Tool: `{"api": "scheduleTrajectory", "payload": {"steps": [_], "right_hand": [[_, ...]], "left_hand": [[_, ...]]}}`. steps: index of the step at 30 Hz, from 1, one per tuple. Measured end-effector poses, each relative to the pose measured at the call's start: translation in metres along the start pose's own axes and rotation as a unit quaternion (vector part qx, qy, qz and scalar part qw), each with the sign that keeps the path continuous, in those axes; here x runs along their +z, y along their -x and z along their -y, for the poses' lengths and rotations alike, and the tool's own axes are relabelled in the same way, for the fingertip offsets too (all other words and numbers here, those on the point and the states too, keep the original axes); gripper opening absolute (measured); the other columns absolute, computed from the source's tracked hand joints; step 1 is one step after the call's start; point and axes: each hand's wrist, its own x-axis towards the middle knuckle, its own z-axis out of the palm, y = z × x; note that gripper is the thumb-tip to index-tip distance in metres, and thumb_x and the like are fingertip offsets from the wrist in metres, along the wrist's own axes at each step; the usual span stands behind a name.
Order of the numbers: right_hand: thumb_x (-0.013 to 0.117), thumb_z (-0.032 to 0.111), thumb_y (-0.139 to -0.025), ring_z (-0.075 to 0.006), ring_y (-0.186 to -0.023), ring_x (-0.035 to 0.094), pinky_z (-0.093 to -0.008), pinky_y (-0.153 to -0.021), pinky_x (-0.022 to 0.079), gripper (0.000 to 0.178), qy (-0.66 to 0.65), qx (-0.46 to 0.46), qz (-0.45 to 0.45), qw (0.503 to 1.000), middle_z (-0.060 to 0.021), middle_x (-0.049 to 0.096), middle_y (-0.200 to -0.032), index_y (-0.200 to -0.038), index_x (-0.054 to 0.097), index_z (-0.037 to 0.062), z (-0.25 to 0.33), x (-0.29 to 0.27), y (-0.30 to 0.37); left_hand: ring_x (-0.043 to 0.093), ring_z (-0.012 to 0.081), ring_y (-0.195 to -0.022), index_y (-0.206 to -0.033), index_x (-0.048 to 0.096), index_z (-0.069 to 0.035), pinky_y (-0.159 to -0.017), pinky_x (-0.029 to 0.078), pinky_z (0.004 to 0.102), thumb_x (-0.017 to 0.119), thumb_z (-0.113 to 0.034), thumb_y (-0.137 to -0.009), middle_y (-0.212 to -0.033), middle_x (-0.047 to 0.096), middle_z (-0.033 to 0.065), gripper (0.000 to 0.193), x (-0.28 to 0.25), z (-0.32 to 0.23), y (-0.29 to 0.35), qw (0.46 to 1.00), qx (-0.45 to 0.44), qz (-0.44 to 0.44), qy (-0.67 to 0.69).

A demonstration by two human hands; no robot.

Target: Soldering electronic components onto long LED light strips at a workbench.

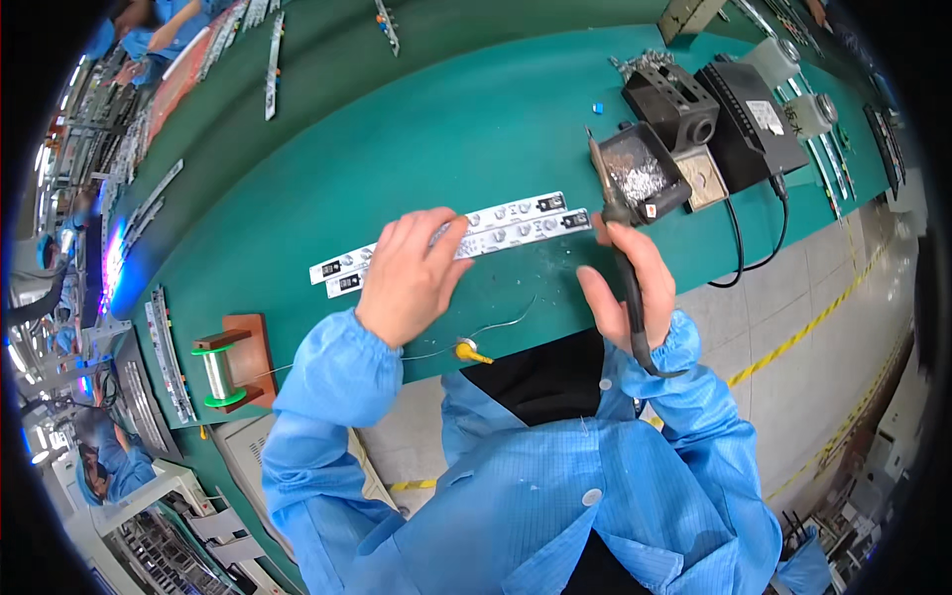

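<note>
Two long, narrow white circuit board strips lie side by side on the green bench mat [476, 129], the far strip [506, 213] and the near strip [521, 234]. Across their middle rests my left hand [412, 268], its fingers bent over the strips and its thumb by the near edge. It covers part of both. My right hand [640, 283] grips a soldering iron [602, 177] just right of the strips' ends. The iron's tip points up and away, beside a black tray [672, 183] with silvery bits in it.
Solder wire runs from a green-ended spool [218, 375] on a brown stand to a yellow piece [471, 351] at the bench's front edge. A black iron holder [669, 104], a black soldering station [751, 124] and bottles [811, 114] stand at back right. Co-workers are at far left.
</note>
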Motion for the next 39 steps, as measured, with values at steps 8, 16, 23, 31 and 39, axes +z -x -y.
{"api": "scheduleTrajectory", "payload": {"steps": [8,16,23,31,39], "right_hand": [[0.070,-0.009,-0.073,-0.0333,-0.105,0.064,-0.0354,-0.090,0.050,0.052,0.113,0.041,0.025,0.992,-0.0194,0.064,-0.115,-0.122,0.055,-0.0023,0.004,0.005,-0.015],[0.064,-0.010,-0.079,-0.0296,-0.106,0.065,-0.0332,-0.089,0.050,0.045,0.085,0.087,0.037,0.992,-0.0186,0.065,-0.114,-0.123,0.056,-0.0005,0.011,0.022,-0.020],[0.062,-0.007,-0.082,-0.0327,-0.102,0.065,-0.0350,-0.087,0.051,0.040,0.079,0.081,0.007,0.994,-0.0203,0.064,-0.113,-0.122,0.057,-0.0005,0.006,0.024,-0.017],[0.058,-0.008,-0.087,-0.0246,-0.111,0.062,-0.0317,-0.094,0.047,0.042,0.101,0.084,0.036,0.991,-0.0189,0.064,-0.118,-0.128,0.051,-0.0020,0.008,0.025,-0.017],[0.058,-0.008,-0.086,-0.0249,-0.108,0.062,-0.0321,-0.093,0.047,0.042,0.111,0.096,0.039,0.988,-0.0176,0.064,-0.116,-0.127,0.053,-0.0017,0.013,0.027,-0.018]], "left_hand": [[0.060,0.0346,-0.099,-0.109,0.064,0.001,-0.083,0.050,0.0401,0.072,-0.009,-0.078,-0.111,0.060,0.0185,0.033,-0.018,-0.009,0.048,0.965,-0.187,-0.172,-0.068],[0.060,0.0114,-0.065,-0.102,0.065,0.008,-0.061,0.050,0.0257,0.065,-0.016,-0.090,-0.078,0.066,0.0097,0.026,-0.024,0.046,0.096,0.885,-0.420,-0.188,0.068],[0.057,0.0058,-0.063,-0.099,0.064,0.008,-0.057,0.048,0.0198,0.066,-0.006,-0.088,-0.075,0.066,0.0041,0.018,-0.027,0.047,0.094,0.833,-0.478,-0.157,0.230],[0.062,0.0091,-0.061,-0.098,0.063,0.005,-0.053,0.051,0.0207,0.065,-0.006,-0.089,-0.079,0.067,0.0077,0.014,-0.036,0.061,0.105,0.730,-0.493,-0.152,0.448],[0.065,0.0122,-0.064,-0.100,0.064,0.003,-0.055,0.055,0.0228,0.062,-0.008,-0.093,-0.082,0.068,0.0093,0.013,-0.039,0.068,0.128,0.563,-0.443,-0.167,0.678]]}}
